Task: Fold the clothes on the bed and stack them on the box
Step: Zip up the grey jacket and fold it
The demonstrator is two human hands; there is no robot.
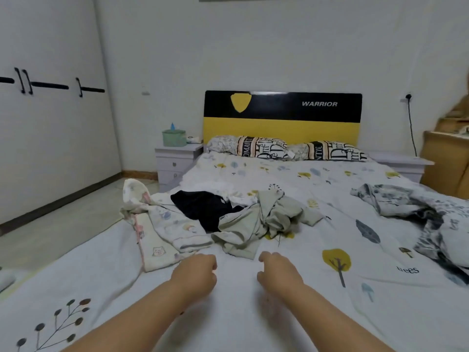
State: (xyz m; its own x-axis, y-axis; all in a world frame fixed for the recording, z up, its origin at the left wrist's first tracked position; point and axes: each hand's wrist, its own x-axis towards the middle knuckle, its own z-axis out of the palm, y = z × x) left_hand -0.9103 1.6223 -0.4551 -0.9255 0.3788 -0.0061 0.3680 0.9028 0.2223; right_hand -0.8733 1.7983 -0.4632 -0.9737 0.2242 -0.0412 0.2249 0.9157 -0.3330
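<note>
A heap of unfolded clothes lies in the middle of the bed (330, 194). It holds a pale green garment (256, 219), a black garment (203, 207) behind it, and a white printed garment (162, 232) on the left. My left hand (195, 273) and my right hand (276, 270) hover over the sheet just in front of the heap. Both have loosely curled fingers and hold nothing. Neither touches the clothes. No box is in view.
A crumpled grey-patterned quilt (418, 214) lies at the bed's right side. Two pillows (286, 149) rest against the black and yellow headboard (281, 118). A nightstand (175, 161) with a green tissue box (173, 137) stands left of the bed, and a wardrobe (45, 123) lines the left wall.
</note>
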